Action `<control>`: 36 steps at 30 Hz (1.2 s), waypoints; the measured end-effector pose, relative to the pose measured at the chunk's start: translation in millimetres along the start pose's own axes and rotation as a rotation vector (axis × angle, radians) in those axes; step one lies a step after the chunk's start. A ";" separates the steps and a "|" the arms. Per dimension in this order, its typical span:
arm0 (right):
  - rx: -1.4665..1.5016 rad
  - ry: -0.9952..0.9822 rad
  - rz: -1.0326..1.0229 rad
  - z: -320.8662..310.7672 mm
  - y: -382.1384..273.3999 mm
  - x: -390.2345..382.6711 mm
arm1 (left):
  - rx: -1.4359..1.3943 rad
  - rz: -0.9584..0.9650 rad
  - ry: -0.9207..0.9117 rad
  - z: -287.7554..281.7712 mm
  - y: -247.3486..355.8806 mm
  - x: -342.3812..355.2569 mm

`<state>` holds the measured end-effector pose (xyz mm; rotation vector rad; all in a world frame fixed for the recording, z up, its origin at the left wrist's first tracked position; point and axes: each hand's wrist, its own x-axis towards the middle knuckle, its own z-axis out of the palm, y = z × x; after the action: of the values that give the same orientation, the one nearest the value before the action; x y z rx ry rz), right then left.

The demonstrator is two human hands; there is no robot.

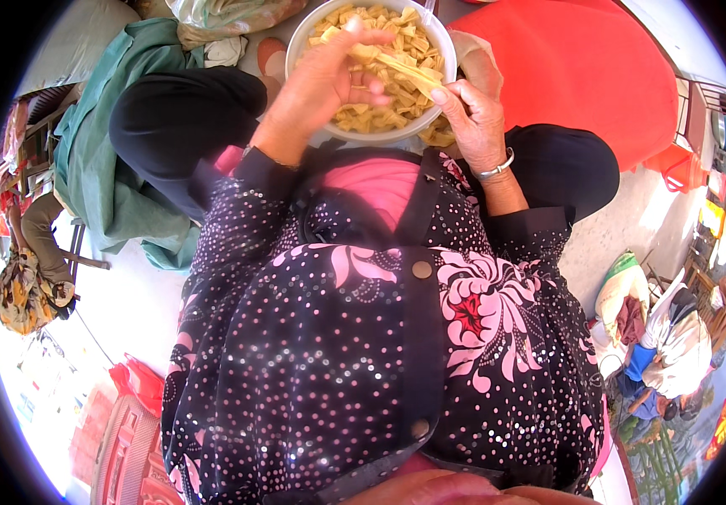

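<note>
A white bowl holds several short, pale yellow, folded strips. My left hand is over its left half, slightly blurred, its fingers apart beside the upper end of a long yellow strip; whether they touch it is unclear. The lower end of that strip is pinched between the thumb and fingers of my right hand, at the bowl's right rim. The bowl sits between my bent knees in dark trousers.
Green cloth lies at the left, a large red surface at the upper right. A seated person in patterned clothing is at the far left. Piled bags and cloths lie at the right, a red bag at the lower left.
</note>
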<state>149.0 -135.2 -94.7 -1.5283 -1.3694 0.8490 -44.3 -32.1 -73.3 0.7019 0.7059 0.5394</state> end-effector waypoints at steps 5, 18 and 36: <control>0.035 -0.190 0.203 3.6 9.1 -2.6 | 0.186 -0.035 0.094 -0.2 -11.4 3.6; 0.084 -0.283 0.074 6.9 -19.8 18.1 | -0.011 0.084 0.202 -2.6 5.1 -2.0; -0.962 0.166 -0.544 -65.5 -86.9 185.6 | 0.394 0.661 0.277 43.7 131.1 97.4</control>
<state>204.9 36.1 22.8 -1.6806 -2.0630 -0.3440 23.2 99.5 8.5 1.2596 0.8462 1.1353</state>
